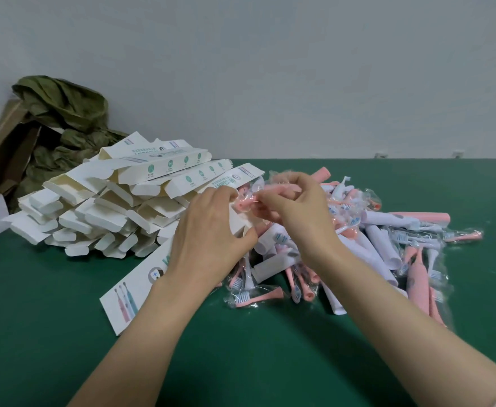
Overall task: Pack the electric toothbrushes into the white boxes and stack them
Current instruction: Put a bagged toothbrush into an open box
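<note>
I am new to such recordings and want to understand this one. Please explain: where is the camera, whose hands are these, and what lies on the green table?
There is no machine: a person works with bare hands. The single picture comes from a camera worn on the head, looking forward and down. On the green table lie a pile of white boxes, at left, and a heap of wrapped toothbrushes, pink and white, at right. The left hand grips one long white box near its open end. The right hand pinches a pink toothbrush in clear wrap, close to that opening. An olive bag sits far left.
</note>
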Available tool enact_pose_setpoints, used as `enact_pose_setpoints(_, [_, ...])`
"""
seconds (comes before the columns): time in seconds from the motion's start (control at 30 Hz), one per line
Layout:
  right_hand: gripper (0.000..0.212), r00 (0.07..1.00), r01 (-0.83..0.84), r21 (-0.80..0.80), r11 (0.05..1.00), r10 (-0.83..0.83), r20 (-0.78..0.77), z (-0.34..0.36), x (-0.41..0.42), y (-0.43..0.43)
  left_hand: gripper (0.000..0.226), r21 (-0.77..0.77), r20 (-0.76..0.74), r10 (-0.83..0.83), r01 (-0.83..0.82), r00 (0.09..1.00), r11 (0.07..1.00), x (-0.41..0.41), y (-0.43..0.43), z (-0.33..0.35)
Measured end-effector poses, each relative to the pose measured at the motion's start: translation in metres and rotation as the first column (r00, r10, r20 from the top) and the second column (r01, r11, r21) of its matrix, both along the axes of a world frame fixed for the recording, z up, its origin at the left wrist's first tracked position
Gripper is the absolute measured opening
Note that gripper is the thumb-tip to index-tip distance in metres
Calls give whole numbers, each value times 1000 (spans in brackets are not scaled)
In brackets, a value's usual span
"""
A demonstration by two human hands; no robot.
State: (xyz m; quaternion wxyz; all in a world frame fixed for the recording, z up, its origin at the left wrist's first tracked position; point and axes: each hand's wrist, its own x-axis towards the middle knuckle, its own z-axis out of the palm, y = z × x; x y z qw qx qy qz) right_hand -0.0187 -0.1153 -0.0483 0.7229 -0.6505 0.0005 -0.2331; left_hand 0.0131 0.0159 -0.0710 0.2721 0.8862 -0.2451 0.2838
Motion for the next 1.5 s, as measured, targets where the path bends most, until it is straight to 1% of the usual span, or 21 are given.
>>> enact_pose_setpoints(0.07, [30,999,-21,-38,999,22,32,-3,1,1,56,2,-7,-1,1,1000,1000,1,-1,0])
enact_pose_setpoints(0.17, [20,997,53,-213,976,-39,72,-4,4,8,54,-9,-16,-7,7,1000,1000,1,-1,0])
enact_pose_setpoints(0.27, [7,996,90,-451,888,-68,66,-6,4,16,49,-25,-27,-3,2,1000,1000,2,0,-1])
enact_pose_setpoints(0.4, [26,999,-3,-668,744,29,29,-8,0,19,49,-71,-17,-31,30,999,997,1,2,0])
enact_pose_setpoints(0.5, [13,997,51,-615,787,-7,73,-7,3,14,56,-59,-3,-16,15,1000,998,1,3,0])
enact_pose_setpoints(0.57, [19,996,86,-458,885,-60,70,-8,5,13,60,-57,4,-6,7,1000,998,0,3,0])
enact_pose_setpoints(0.63, [15,991,126,-349,928,-102,85,-9,6,15,62,-60,1,-4,4,1000,998,0,3,0])
enact_pose_setpoints(0.73, [6,983,167,-468,868,-109,148,-12,6,19,62,-79,3,12,-12,1000,997,0,3,0])
enact_pose_setpoints(0.83, [19,992,94,-740,666,2,128,-12,7,17,66,-79,-18,19,-20,1000,997,0,4,0])
enact_pose_setpoints(0.9, [23,994,0,-811,584,88,64,-9,7,13,68,-45,-19,6,-7,1000,999,0,5,0])
enact_pose_setpoints(0.97, [30,995,7,-731,682,70,75,-2,7,3,72,-27,-11,-5,5,1000,1000,-1,6,-1])
enact_pose_setpoints(1.0, [34,995,74,-666,742,-10,100,2,9,-7,75,-33,-6,-5,5,1000,999,-1,7,0])
enact_pose_setpoints(1.03, [36,984,176,-630,757,-129,120,5,11,-20,75,-40,-3,-1,1,1000,999,0,8,0])
enact_pose_setpoints(1.1, [32,920,349,-698,625,-369,130,7,14,-51,67,-37,4,16,-15,1000,999,2,10,-2])
enact_pose_setpoints(1.13, [26,890,366,-760,537,-440,118,4,15,-67,64,-33,7,21,-21,1000,999,3,10,-3])
enact_pose_setpoints(1.2, [16,880,281,-861,425,-471,54,-5,18,-88,62,-24,2,17,-17,1000,1000,4,10,-4])
enact_pose_setpoints(1.3, [17,885,63,-957,283,-459,-78,-20,26,-92,59,-18,-7,5,-6,1000,1000,3,9,-5])
enact_pose_setpoints(1.4, [20,861,-29,-997,65,-506,-59,-18,33,-86,57,-7,-9,15,-15,1000,1000,4,11,-7])
enact_pose_setpoints(1.43, [22,868,-3,-1000,22,-497,-14,-15,34,-85,58,-3,-11,21,-21,1000,1000,4,12,-8])
enact_pose_setpoints(1.47, [24,879,72,-997,33,-474,47,-11,33,-84,58,0,-14,27,-27,1000,1000,5,13,-8])
enact_pose_setpoints(1.5, [24,886,185,-976,113,-448,116,-5,31,-82,58,-2,-16,33,-33,999,999,6,14,-9])
